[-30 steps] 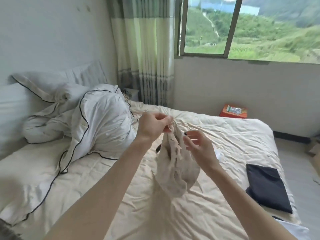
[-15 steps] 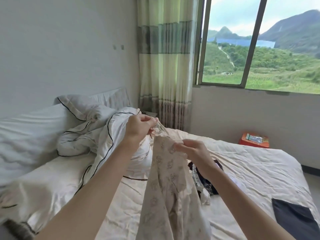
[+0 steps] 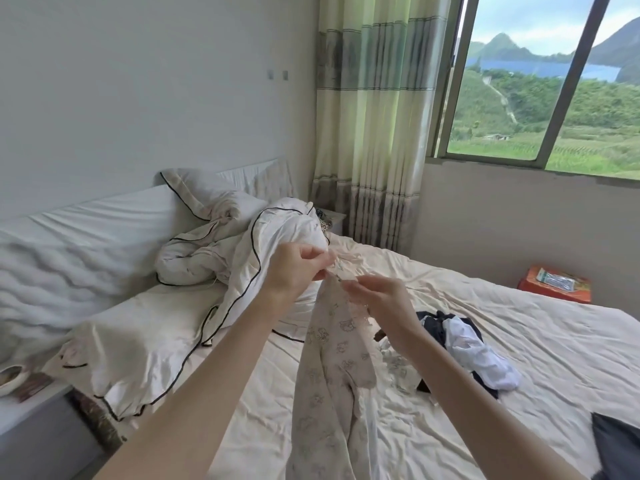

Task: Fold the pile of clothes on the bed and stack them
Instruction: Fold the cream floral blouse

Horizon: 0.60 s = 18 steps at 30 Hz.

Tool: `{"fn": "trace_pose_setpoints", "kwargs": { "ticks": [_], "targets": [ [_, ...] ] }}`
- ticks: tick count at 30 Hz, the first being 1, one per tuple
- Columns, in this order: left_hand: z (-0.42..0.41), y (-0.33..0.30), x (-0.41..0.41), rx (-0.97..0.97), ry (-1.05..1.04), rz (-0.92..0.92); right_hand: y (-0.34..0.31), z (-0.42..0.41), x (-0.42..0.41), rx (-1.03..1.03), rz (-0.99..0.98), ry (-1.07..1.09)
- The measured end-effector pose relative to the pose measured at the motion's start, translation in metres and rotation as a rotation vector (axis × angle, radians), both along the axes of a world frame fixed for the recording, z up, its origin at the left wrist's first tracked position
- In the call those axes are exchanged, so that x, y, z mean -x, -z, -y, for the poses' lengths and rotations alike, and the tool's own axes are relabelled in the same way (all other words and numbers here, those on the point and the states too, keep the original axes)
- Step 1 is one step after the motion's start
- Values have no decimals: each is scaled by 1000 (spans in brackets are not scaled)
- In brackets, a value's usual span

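Risk first: beige printed cotton garment [image 3: 332, 368] hangs twisted and bunched from one top edge above the cream-sheeted bed [image 3: 485, 341], so if either pinch slips, or the cloth is laid down unshaken, it would likely fold crooked or fall onto the unfolded dark-and-white clothes heap [image 3: 464, 344] just beside it. Left hand [image 3: 298, 271] has fingers curled, pinching the garment's top edge; right hand [image 3: 377, 299], close beside it, is half-closed with fingertips pinching the same edge. One dark folded piece [image 3: 620, 448] lies at the bed's near right corner.
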<state>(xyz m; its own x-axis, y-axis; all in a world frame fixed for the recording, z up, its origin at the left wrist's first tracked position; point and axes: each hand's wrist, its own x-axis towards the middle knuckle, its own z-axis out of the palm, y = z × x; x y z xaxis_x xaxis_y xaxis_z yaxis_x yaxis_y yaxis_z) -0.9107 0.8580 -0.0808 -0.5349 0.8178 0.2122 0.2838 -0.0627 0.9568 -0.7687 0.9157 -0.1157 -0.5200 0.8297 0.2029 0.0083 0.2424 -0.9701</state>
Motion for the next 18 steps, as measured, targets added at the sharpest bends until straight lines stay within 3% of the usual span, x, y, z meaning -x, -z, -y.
{"fn": "trace_pose_setpoints", "kwargs": {
  "ticks": [4, 8, 11, 16, 18],
  "targets": [
    [17, 37, 2, 20, -148, -20, -7, -10, 3, 203, -84, 4],
    [28, 78, -24, 166, -71, 20, -11, -15, 16, 188, -70, 28],
    [28, 103, -32, 306, -115, -137, -14, -21, 23, 154, -58, 72],
    [46, 121, 0, 417, -182, -234, -16, -54, 16, 61, 117, 195],
    [54, 119, 20, 405, -187, -169, -12, -65, 11, 27, 226, 200]
  ]
}}
